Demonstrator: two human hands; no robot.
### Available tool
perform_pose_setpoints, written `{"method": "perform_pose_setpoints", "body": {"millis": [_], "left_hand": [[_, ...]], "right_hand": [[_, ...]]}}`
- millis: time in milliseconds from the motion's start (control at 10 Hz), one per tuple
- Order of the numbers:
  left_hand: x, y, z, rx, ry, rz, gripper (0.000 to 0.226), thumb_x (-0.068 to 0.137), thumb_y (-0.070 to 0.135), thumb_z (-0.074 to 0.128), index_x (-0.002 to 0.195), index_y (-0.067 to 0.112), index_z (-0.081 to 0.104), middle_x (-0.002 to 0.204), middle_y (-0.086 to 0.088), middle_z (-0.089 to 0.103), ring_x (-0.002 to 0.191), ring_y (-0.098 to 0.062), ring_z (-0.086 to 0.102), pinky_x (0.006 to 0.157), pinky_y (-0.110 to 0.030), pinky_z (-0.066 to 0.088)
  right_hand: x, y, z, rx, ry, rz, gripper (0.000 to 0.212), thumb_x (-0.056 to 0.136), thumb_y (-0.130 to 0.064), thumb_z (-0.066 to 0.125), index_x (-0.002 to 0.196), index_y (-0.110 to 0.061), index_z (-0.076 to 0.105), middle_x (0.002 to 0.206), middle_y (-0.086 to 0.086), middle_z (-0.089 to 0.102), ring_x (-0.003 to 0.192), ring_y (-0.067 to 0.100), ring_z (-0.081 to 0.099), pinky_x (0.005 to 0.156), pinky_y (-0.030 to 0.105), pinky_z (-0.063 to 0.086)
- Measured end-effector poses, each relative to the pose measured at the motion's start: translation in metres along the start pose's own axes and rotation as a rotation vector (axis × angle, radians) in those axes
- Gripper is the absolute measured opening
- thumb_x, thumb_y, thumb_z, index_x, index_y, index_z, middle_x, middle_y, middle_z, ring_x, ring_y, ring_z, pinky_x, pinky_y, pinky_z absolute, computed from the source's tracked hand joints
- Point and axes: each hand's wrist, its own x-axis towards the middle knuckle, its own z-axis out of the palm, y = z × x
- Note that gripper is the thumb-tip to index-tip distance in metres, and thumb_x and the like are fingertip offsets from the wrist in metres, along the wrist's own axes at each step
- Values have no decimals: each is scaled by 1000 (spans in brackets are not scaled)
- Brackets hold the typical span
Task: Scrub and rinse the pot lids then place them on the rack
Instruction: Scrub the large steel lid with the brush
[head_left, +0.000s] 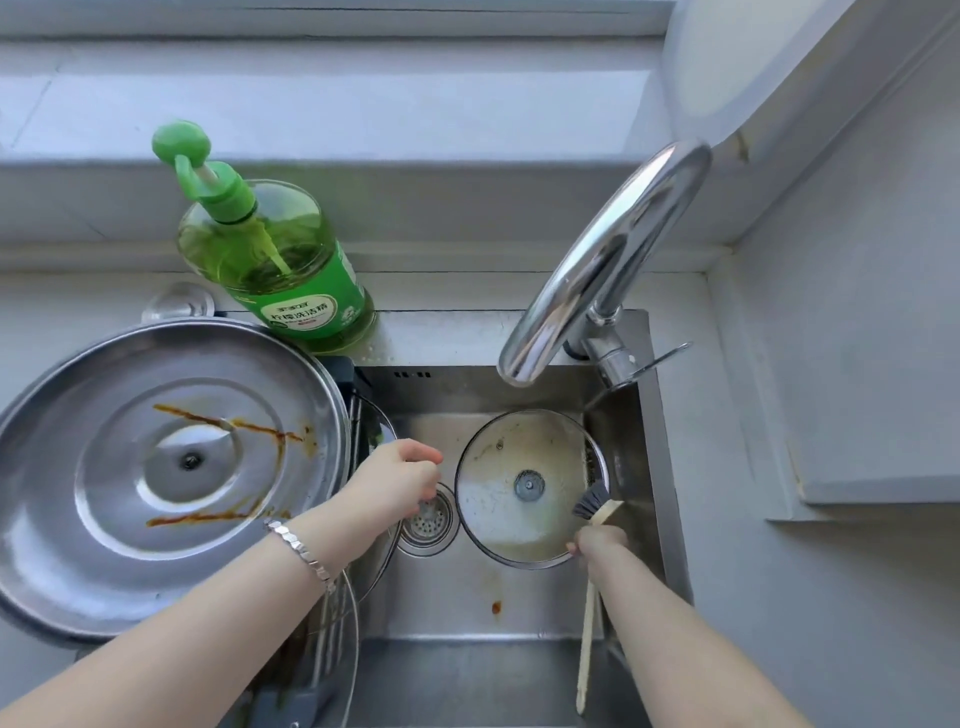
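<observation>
**Glass lid and brush in the sink basin**

At lower centre-right of the frame, a glass pot lid (522, 486) lies underside up in the steel sink (467, 608), its rim smeared with brownish residue. The right hand (597, 545) is wrapped around the pale handle of a dish brush (592, 525); the dark bristles rest on the lid's right edge, and the handle's free end points toward the bottom of the frame. The left hand (400, 480), at centre, is loosely curled above the drain strainer (428, 522), fingers nearly closed; whether it pinches anything cannot be told. A bracelet (304, 553) circles that wrist. At left, a large steel lid (161, 473), streaked with brown sauce, lies inverted over a dark rack (348, 374), where the edge of another glass lid (382, 431) shows. A green soap bottle (280, 249) stands at upper left; the chrome faucet (608, 265) arches over the basin at upper right.
</observation>
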Motion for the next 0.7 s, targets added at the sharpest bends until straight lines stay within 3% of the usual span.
{"method": "perform_pose_setpoints", "body": {"millis": [100,300,400,500,600,700], "left_hand": [[-1,1,11,37,-38,-1,24,91,-1,42,107,9,56,98,-13,59,74,-16,56,58,-18,44],[-17,1,10,24,-79,14,20,91,-2,44,105,8,56,95,-12,60,75,-18,57,61,-22,44],[-29,3,-6,62,37,130,24,90,-1,45,103,14,57,97,-8,63,89,-25,63,80,-37,52],[-43,11,-33,37,238,330,34,87,-2,45,107,25,53,106,-7,65,95,-25,65,88,-45,53],[-59,33,-67,33,473,565,41,87,-4,45,120,19,53,117,-6,61,101,-18,60,94,-32,45],[-70,66,-105,175,676,709,42,84,-1,47,123,12,55,125,-7,57,107,-24,57,95,-31,42]], "right_hand": [[1,1,-5,40,16,-31,35,96,1,36,129,13,39,131,28,49,74,26,51,57,28,44],[-46,-23,-7,-339,40,-192,34,95,1,39,126,10,46,122,23,56,104,30,57,87,35,46],[-92,-40,-8,-476,-54,-390,17,91,-2,41,79,-4,54,80,10,55,68,21,48,56,25,36],[-137,-52,-2,-526,-179,-587,27,84,-4,46,62,-17,37,61,-1,39,55,14,34,50,27,24],[-180,-65,14,-424,-361,-716,19,86,-9,45,71,-20,41,64,-3,40,56,12,36,51,24,26],[-212,-81,39,-260,-542,-674,13,91,-6,44,83,-16,41,66,0,39,51,11,35,42,20,28]]}}
